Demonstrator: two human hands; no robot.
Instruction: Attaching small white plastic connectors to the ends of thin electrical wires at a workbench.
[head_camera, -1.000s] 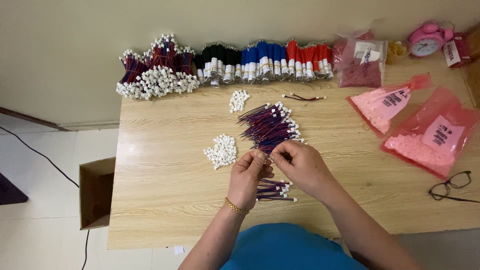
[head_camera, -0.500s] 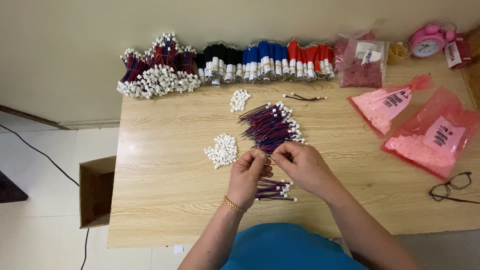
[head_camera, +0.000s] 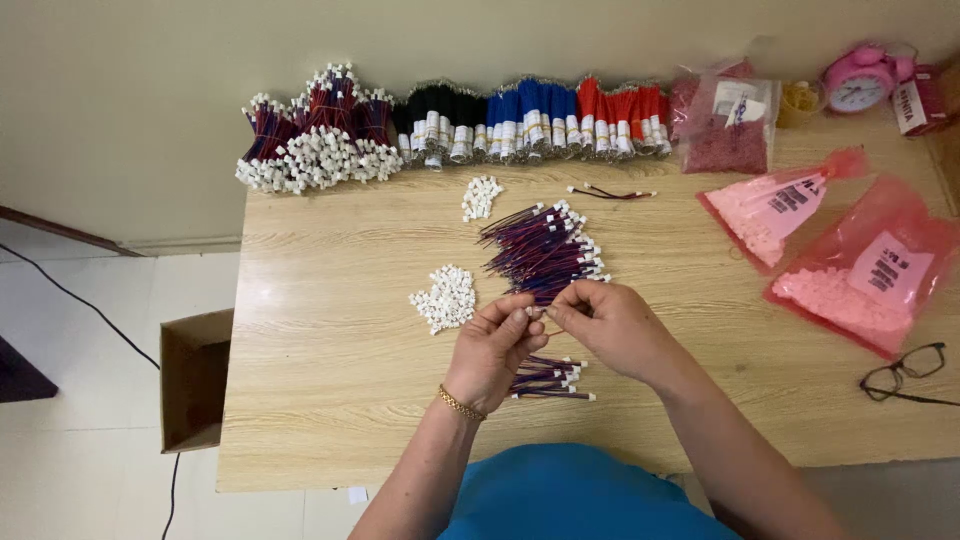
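our left hand (head_camera: 492, 345) and right hand (head_camera: 610, 325) meet fingertip to fingertip, pinched on a small wire lead (head_camera: 537, 312) above the bench (head_camera: 330, 400). we should keep it level, near the white connectors (head_camera: 446, 297) and wire pile (head_camera: 543, 250).

We cannot see what tiny thing our left hand (head_camera: 492, 350) and right hand (head_camera: 610, 325) pinch together; fingers hide it. Our hands cover part of the small wire bundle (head_camera: 550, 380).

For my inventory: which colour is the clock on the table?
The clock is pink, at the far right corner in the head view.
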